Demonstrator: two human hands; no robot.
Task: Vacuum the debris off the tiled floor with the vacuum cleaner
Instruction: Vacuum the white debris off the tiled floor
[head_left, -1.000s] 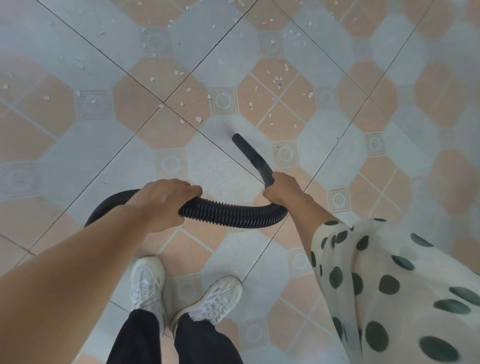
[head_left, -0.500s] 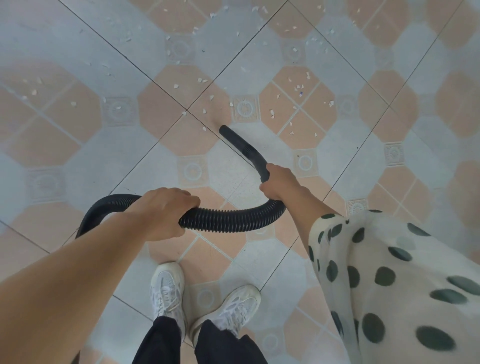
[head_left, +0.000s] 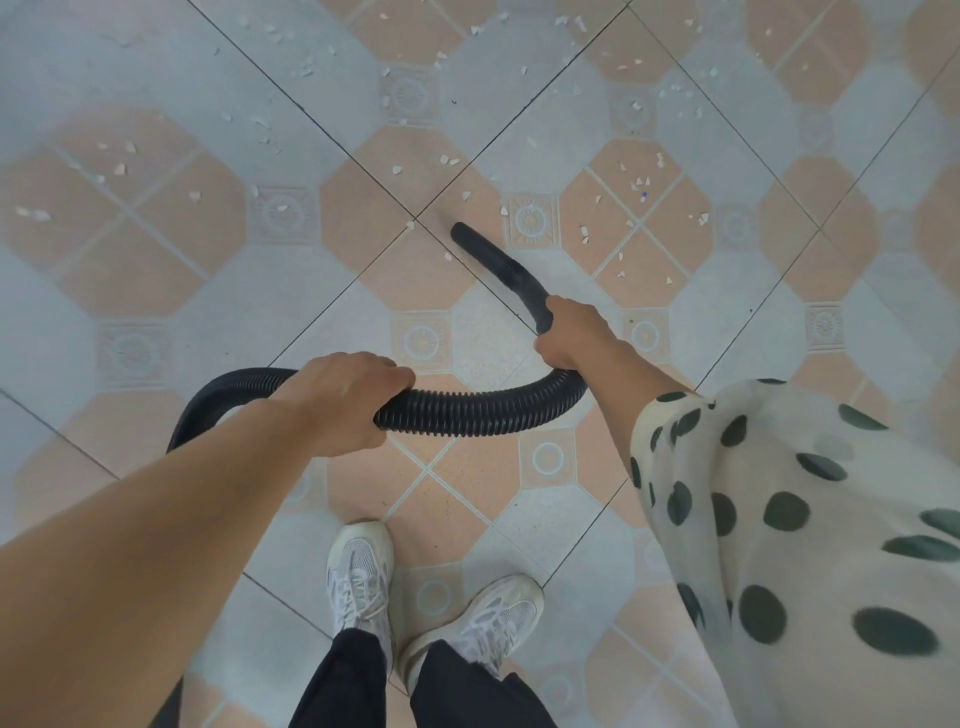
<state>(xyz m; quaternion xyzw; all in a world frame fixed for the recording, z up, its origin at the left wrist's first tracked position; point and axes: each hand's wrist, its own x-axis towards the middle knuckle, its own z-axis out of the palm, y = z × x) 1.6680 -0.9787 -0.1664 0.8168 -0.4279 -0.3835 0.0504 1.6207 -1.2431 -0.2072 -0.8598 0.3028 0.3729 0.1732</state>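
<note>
View from above of a person's arms and a black vacuum cleaner hose (head_left: 467, 413) over a tiled floor (head_left: 156, 312) of peach and grey octagons. The hose's rigid nozzle (head_left: 485, 254) slants down, its tip at or just above the floor. The right hand (head_left: 569, 330) grips the nozzle's near end, fingers (head_left: 563, 307) wrapped round it. Nearer the person than the nozzle, the ribbed hose curves left, where the left hand (head_left: 343, 402) holds it from above, fingers (head_left: 397, 375) curled over it. Small white debris (head_left: 447, 160) lies scattered beyond and on both sides of the nozzle tip, with a few bits just beside it. Well behind the nozzle are white shoes (head_left: 361, 577), and a polka-dot sleeve (head_left: 779, 493) covers the right arm.
</note>
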